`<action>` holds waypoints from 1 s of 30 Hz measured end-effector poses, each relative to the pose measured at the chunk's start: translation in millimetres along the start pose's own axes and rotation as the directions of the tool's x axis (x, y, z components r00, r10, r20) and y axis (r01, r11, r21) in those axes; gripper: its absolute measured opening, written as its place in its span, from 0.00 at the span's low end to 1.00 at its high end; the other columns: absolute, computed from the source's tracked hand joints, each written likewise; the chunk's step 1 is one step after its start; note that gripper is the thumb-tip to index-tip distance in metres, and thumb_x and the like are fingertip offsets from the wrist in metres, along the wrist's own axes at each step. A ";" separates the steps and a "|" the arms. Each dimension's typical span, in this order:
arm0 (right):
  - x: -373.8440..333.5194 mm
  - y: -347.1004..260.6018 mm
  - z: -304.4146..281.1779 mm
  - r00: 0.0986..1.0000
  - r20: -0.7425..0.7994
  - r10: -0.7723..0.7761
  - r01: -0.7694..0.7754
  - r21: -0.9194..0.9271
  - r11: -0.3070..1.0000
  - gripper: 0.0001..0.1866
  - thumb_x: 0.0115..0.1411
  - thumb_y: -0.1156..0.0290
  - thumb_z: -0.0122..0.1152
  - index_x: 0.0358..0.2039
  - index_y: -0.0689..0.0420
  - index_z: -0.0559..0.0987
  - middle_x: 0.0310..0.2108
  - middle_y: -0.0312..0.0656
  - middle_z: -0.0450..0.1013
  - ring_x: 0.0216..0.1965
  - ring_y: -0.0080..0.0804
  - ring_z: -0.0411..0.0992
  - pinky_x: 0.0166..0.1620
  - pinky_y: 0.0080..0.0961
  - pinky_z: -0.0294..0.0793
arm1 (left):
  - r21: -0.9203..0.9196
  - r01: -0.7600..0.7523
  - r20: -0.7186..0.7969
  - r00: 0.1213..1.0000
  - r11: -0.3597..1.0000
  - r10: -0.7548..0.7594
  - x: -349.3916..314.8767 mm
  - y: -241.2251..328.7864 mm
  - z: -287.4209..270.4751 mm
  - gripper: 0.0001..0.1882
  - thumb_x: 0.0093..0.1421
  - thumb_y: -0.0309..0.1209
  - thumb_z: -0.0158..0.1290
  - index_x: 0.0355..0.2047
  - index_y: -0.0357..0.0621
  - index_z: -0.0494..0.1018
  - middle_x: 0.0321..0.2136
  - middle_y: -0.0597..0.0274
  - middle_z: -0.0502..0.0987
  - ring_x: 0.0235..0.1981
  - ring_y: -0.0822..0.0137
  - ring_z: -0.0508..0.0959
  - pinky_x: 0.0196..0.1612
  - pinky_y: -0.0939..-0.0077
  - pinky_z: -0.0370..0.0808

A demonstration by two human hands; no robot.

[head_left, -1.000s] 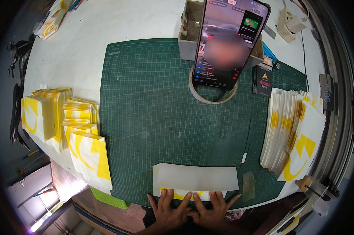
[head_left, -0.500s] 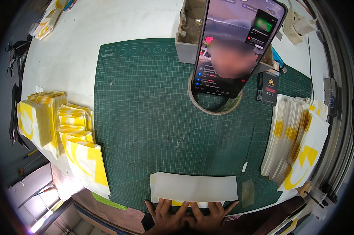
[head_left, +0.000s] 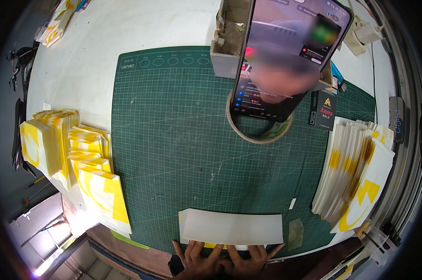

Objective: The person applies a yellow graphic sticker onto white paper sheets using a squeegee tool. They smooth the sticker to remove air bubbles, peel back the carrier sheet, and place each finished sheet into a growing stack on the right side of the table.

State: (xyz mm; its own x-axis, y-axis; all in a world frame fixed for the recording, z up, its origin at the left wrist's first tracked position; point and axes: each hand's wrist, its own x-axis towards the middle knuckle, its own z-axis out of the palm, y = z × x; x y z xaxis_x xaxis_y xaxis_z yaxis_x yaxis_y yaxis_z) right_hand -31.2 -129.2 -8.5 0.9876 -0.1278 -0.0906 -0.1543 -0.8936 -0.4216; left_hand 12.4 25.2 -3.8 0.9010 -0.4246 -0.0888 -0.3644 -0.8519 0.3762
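A folded piece of paper (head_left: 233, 227), white on its upper face, lies at the near edge of the green cutting mat (head_left: 173, 140). Some yellow shows along its near edge, beneath the fingers. My left hand (head_left: 199, 259) rests on the left part of that edge, fingers spread and stretched out. Beside it, my right hand (head_left: 246, 259) lies on the right part with its fingers spread too. The two thumbs come close together at the middle. Neither hand is gripping anything.
Folded white-and-yellow paper stacks stand on the left (head_left: 101, 191) and right (head_left: 351, 172). A phone (head_left: 285, 60) leans upright in a tape roll (head_left: 260, 139), before a grey box (head_left: 225, 63). A dark small carton (head_left: 322, 109) and a clear plastic scrap (head_left: 295, 234) lie rightward.
The view has shifted slightly, so the phone, tape roll and paper appear a little lower. Both hands stay spread along the paper's near edge.
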 end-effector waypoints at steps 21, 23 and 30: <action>3.9 5.1 -22.2 0.998 0.040 0.044 -0.043 -0.038 0.998 0.28 0.68 0.43 0.54 0.61 0.42 0.81 0.59 0.58 0.71 0.63 0.59 0.68 0.66 0.87 0.23 | 0.047 0.020 0.035 0.999 0.999 -0.022 9.1 -2.7 -15.3 0.33 0.67 0.51 0.55 0.58 0.33 0.76 0.62 0.34 0.69 0.64 0.33 0.68 0.69 0.25 0.54; 1.3 11.4 -26.6 0.998 0.049 0.035 -0.030 -0.103 0.994 0.30 0.67 0.40 0.53 0.61 0.43 0.81 0.60 0.58 0.70 0.65 0.59 0.66 0.68 0.84 0.25 | 0.095 0.052 0.047 0.997 0.994 -0.057 0.8 -10.2 -14.3 0.38 0.66 0.59 0.53 0.60 0.34 0.74 0.61 0.35 0.68 0.67 0.35 0.65 0.69 0.21 0.50; -15.5 21.0 -32.3 0.993 0.016 0.114 -0.110 -0.151 0.982 0.30 0.70 0.42 0.50 0.60 0.49 0.80 0.62 0.58 0.68 0.71 0.59 0.58 0.66 0.88 0.26 | 0.187 0.050 0.123 0.990 0.981 -0.074 -10.7 -29.3 -24.6 0.51 0.61 0.68 0.53 0.65 0.30 0.65 0.66 0.38 0.64 0.72 0.37 0.58 0.67 0.10 0.40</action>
State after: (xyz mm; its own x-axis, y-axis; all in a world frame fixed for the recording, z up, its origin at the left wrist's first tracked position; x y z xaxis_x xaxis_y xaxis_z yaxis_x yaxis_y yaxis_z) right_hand -48.9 -159.9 13.2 0.9630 -0.2218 -0.1529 -0.2565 -0.9286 -0.2681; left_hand 19.2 62.3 8.8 0.8896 -0.3950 -0.2295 -0.3564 -0.9144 0.1920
